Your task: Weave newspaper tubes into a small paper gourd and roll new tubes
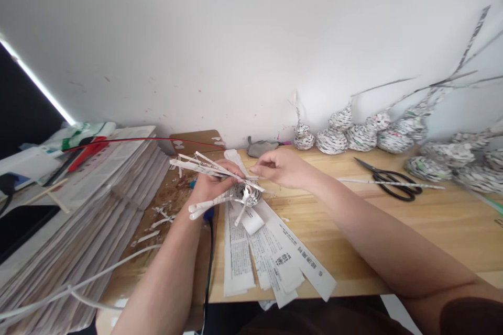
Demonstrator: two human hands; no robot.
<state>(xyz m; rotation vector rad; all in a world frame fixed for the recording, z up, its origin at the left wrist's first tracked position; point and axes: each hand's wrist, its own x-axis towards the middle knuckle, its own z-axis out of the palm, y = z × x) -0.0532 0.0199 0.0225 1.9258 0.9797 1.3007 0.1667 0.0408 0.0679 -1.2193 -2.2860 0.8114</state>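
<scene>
My left hand point(220, 183) is closed around a small woven newspaper piece point(251, 196), with several rolled paper strips point(198, 165) sticking out to the left and toward me. Right beside it, my right hand point(281, 168) has thumb and fingertips pinched at the woven piece's upper edge. A long thin rolled paper strip point(353, 181) seems to run from that pinch, behind the wrist, and out to the right across the scissors; the fingers hide its near end. Flat cut newspaper strips point(271, 256) lie fanned out under both hands.
Black-handled scissors point(393, 180) lie at right. Along the wall stand several woven newspaper gourd shapes point(361, 137), some with long strips rising. At left rises a tall newspaper stack point(129, 193) bearing a phone point(27, 227). Paper scraps point(157, 220) and cables point(210, 251) are nearby.
</scene>
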